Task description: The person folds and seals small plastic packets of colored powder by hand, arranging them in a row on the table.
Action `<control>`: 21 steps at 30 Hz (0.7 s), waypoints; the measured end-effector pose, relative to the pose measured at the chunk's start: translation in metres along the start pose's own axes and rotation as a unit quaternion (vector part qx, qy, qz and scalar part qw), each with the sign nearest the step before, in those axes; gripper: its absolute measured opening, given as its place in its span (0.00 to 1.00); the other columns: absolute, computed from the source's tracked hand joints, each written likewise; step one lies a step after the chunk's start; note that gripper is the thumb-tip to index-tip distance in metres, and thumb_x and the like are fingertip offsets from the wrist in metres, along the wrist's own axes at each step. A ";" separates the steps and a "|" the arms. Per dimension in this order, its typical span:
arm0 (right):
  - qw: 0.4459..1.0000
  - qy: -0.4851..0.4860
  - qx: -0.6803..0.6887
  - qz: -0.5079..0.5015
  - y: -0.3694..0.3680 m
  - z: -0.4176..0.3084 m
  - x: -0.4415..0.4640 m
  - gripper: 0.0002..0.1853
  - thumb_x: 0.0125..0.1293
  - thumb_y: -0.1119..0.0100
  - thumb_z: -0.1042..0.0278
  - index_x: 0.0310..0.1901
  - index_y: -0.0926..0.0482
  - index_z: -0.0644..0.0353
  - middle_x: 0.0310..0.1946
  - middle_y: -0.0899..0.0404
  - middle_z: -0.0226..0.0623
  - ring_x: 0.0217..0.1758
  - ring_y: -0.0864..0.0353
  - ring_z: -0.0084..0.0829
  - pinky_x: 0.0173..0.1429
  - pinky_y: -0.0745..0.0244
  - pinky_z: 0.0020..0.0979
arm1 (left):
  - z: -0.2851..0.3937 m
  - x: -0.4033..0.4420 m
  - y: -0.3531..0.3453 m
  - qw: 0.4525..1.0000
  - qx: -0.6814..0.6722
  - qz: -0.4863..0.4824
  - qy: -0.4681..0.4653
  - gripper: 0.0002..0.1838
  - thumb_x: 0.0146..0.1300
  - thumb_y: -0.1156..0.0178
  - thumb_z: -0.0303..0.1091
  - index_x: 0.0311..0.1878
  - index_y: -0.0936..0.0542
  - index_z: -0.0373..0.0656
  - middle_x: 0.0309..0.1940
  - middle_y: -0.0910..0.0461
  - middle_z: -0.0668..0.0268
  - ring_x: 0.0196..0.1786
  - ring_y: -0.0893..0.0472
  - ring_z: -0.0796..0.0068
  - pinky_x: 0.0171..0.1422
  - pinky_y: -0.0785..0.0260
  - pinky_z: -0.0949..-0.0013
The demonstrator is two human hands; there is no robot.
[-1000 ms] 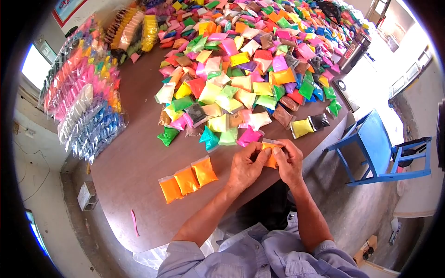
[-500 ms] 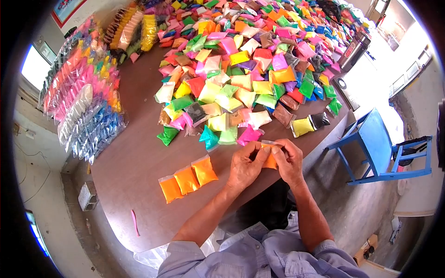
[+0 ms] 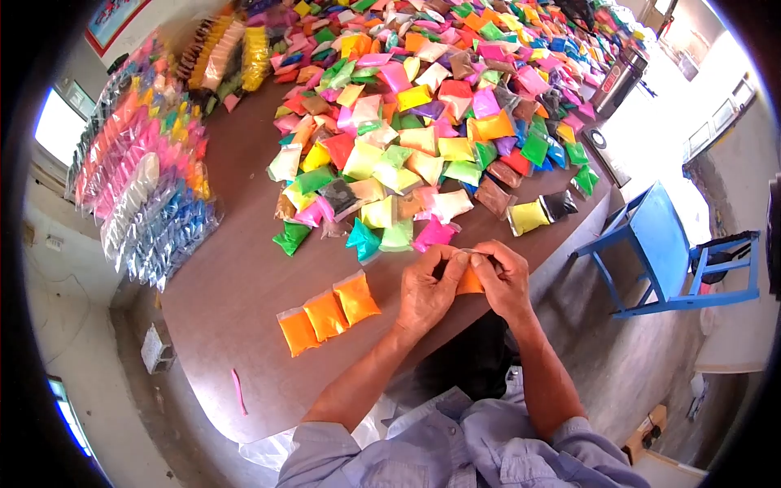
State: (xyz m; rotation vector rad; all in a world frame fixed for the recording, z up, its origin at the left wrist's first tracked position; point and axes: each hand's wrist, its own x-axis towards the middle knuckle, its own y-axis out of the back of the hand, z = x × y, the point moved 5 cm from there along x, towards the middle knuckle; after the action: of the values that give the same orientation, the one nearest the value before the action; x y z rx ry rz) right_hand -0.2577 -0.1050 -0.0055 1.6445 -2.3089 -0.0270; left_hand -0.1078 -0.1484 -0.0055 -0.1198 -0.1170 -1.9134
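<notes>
Both hands pinch the top edge of one small orange packet (image 3: 469, 284) near the table's front edge. My left hand (image 3: 427, 291) is closed on its left side, thumb and forefinger together. My right hand (image 3: 503, 281) grips the right side the same way, and the two thumbs almost meet. Much of the packet is hidden behind the fingers. To the left, a row of three orange packets (image 3: 328, 315) with clear top strips lies flat on the brown table (image 3: 244, 285). Just beyond the hands are a pink packet (image 3: 435, 233) and a pale green packet (image 3: 398, 236).
A large heap of multicoloured packets (image 3: 423, 138) covers the table's far side. Bundled packets in clear bags (image 3: 150, 171) stand at the left edge. A thin pink strip (image 3: 238, 392) lies front left. A dark flask (image 3: 620, 81) stands back right, and a blue chair (image 3: 655, 244) is to the right.
My fingers have drawn closer together along the packet's top edge, covering more of it. The row of three orange packets has stayed in place.
</notes>
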 end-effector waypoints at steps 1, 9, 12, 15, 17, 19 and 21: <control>1.000 0.003 -0.006 -0.003 0.000 0.000 0.000 0.04 0.70 0.38 0.75 0.41 0.19 0.66 0.28 0.22 0.29 0.30 0.27 0.17 0.34 0.31 0.23 | 0.001 0.000 -0.001 1.000 0.004 -0.005 -0.001 0.08 0.74 0.36 0.34 0.46 0.16 0.38 0.34 0.17 0.75 0.37 0.23 0.88 0.42 0.28 0.78; 0.999 0.024 0.033 0.036 0.005 -0.006 0.000 0.06 0.71 0.37 0.72 0.42 0.18 0.66 0.29 0.20 0.30 0.29 0.26 0.16 0.33 0.32 0.23 | 0.011 -0.002 -0.007 0.997 0.070 -0.017 -0.003 0.10 0.75 0.37 0.33 0.46 0.17 0.35 0.31 0.19 0.73 0.34 0.25 0.85 0.38 0.31 0.77; 0.999 0.019 0.045 0.017 0.003 -0.009 -0.006 0.07 0.71 0.37 0.70 0.44 0.17 0.66 0.31 0.19 0.29 0.31 0.25 0.16 0.35 0.31 0.23 | 0.021 -0.010 -0.005 0.996 0.090 0.005 -0.020 0.10 0.75 0.37 0.34 0.45 0.17 0.35 0.30 0.21 0.73 0.33 0.27 0.85 0.37 0.33 0.77; 0.983 -0.054 0.173 -0.001 -0.007 -0.022 -0.026 0.09 0.74 0.38 0.68 0.46 0.18 0.65 0.34 0.20 0.26 0.35 0.25 0.14 0.39 0.28 0.21 | 0.034 -0.036 0.004 0.992 0.125 0.025 -0.002 0.11 0.74 0.37 0.35 0.42 0.19 0.34 0.28 0.23 0.73 0.33 0.28 0.85 0.35 0.35 0.77; 0.981 -0.076 0.176 -0.017 -0.014 -0.021 -0.045 0.09 0.74 0.38 0.68 0.46 0.18 0.65 0.34 0.20 0.25 0.35 0.25 0.14 0.39 0.28 0.21 | 0.030 -0.056 0.015 0.988 0.146 0.040 0.007 0.11 0.74 0.36 0.35 0.43 0.19 0.34 0.29 0.22 0.72 0.33 0.27 0.84 0.36 0.33 0.77; 0.981 -0.086 0.168 -0.039 -0.021 -0.023 -0.063 0.08 0.73 0.37 0.68 0.44 0.18 0.65 0.32 0.20 0.27 0.34 0.24 0.15 0.39 0.27 0.22 | 0.030 -0.078 0.021 0.988 0.139 0.044 0.045 0.11 0.74 0.36 0.35 0.44 0.19 0.34 0.31 0.21 0.71 0.35 0.25 0.83 0.38 0.31 0.77; 0.983 -0.070 0.162 -0.041 -0.023 -0.030 -0.071 0.08 0.73 0.37 0.68 0.43 0.18 0.65 0.31 0.20 0.29 0.33 0.24 0.16 0.38 0.27 0.22 | 0.036 -0.097 0.022 0.992 0.078 0.056 0.083 0.13 0.72 0.34 0.36 0.47 0.19 0.34 0.35 0.18 0.68 0.38 0.19 0.80 0.44 0.24 0.75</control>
State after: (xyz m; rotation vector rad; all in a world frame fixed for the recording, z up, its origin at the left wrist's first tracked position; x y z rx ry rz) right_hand -0.2077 -0.0420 0.0016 1.9495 -2.4509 0.2347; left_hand -0.0537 -0.0608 0.0169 0.1361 -0.1434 -1.7869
